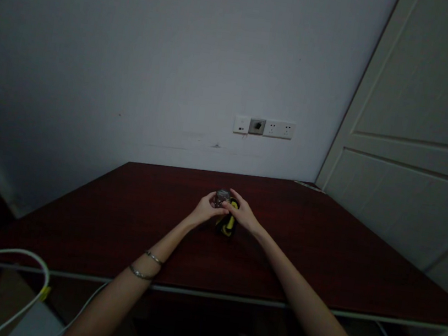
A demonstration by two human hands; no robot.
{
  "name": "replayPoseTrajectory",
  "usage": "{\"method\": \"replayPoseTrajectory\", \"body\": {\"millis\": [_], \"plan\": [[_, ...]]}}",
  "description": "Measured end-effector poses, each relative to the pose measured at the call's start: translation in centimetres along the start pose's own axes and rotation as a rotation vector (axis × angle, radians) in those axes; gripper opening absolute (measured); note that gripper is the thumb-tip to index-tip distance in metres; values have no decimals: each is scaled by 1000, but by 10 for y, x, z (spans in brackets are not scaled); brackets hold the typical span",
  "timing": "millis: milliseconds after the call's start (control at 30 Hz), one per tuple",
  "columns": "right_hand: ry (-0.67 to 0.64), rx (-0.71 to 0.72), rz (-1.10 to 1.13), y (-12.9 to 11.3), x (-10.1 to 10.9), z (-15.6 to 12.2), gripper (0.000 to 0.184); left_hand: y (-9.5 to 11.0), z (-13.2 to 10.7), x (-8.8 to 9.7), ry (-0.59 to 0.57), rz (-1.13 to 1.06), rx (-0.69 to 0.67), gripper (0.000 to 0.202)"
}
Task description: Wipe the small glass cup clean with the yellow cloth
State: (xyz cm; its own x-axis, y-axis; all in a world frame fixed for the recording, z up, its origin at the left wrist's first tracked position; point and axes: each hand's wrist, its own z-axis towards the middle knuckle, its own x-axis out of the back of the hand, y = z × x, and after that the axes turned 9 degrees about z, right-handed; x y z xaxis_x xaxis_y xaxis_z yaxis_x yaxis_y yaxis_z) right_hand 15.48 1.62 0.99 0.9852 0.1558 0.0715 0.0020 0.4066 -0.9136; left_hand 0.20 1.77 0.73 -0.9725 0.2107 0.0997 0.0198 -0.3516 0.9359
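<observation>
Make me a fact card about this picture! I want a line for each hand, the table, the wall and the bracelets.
Left hand: fingers holding a small dark object
Right hand: at the same object, beside a black-and-yellow item; exact grip unclear
Table: dark red
Wall: pale, with white sockets
Bracelets: two, on the left arm

dark shiny roundish object [222,197] | perhaps glass, held | just beside bunched yellow-black item [228,224]
</observation>
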Motion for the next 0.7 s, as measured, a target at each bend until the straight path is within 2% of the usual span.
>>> {"method": "replayPoseTrajectory", "body": {"millis": [233,333,433,600,700], "plan": [[-32,-118,-36,8,11,6,63,-5,3,4,44,18,-40,65],[-6,-118,-43,6,17,8,57,-2,2,4,50,25,-18,64],[105,-65,-48,1,23,10,58,2,0,4,21,39,-13,66],[380,100,75,-8,23,11,61,6,-6,1,-124,55,-62,66],[422,117,94,-11,19,8,56,6,-8,-2,-186,77,-63,69]]}}
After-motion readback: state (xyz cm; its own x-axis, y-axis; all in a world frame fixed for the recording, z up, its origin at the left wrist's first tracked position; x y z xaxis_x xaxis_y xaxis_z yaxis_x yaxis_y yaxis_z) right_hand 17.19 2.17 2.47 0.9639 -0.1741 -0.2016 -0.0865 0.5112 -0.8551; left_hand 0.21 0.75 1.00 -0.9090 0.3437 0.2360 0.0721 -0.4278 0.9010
